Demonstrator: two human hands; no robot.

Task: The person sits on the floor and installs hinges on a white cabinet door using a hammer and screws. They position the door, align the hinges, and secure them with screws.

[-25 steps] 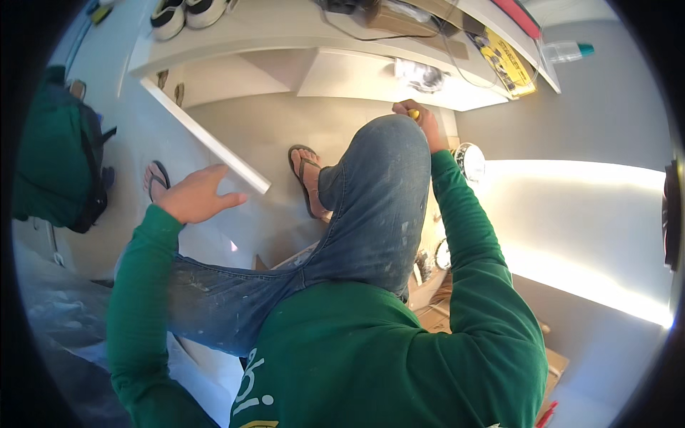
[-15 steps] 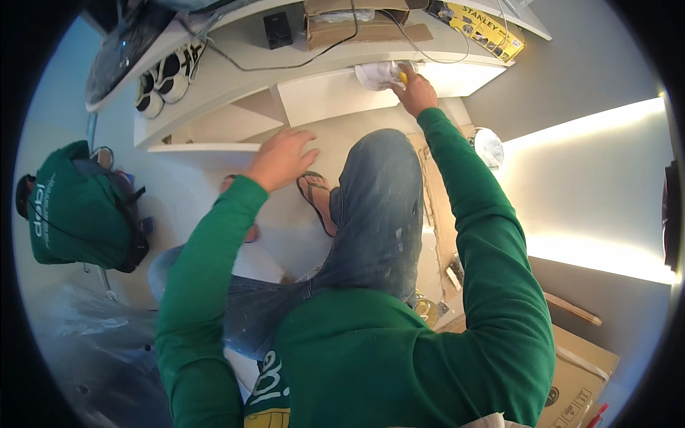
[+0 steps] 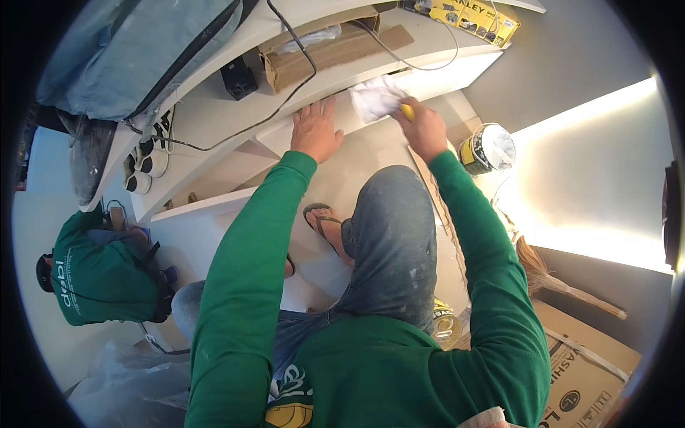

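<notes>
Handle of yellow colour [image 3: 407,112]: at one o'clock, in the right hand [image 3: 426,133]; to which tool it belongs, I cannot tell.
Right hand: fingers are closed around this handle.
White crumpled piece [image 3: 374,98]: between twelve and one o'clock, over the white panel [image 3: 457,77], just beside the right fingers; cloth or plastic, I cannot tell.
Left hand [image 3: 317,133]: near twelve o'clock, laid palm down on the same panel, fingers a little spread, near the white piece.
Shelf [image 3: 196,107] above: dark box [image 3: 239,77] at eleven, open cardboard box [image 3: 342,57] at twelve, yellow box [image 3: 471,20] at one.
Bucket [image 3: 489,150]: two o'clock, near the right wrist.
Broom [image 3: 553,283]: between three and four o'clock.
Carton [image 3: 581,357]: four o'clock, below the broom.
Co-worker in green [image 3: 107,285]: between eight and nine o'clock.
</notes>
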